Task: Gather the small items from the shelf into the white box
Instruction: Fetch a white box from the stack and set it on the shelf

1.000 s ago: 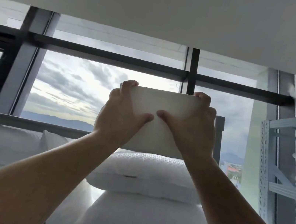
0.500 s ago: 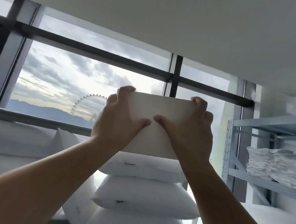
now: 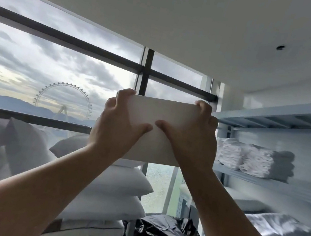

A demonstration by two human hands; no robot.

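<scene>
From the head camera we see the white box [image 3: 163, 115] raised in front of the window [image 3: 55, 73]. Our left hand [image 3: 116, 130] grasps its left end and our right hand [image 3: 191, 144] its right end. The fingers curl over the top edge and the thumbs nearly meet on the near face. The shelf [image 3: 262, 181] with folded towels [image 3: 256, 160] stands to the right, and stacked pillows [image 3: 114, 193] lie below.
</scene>
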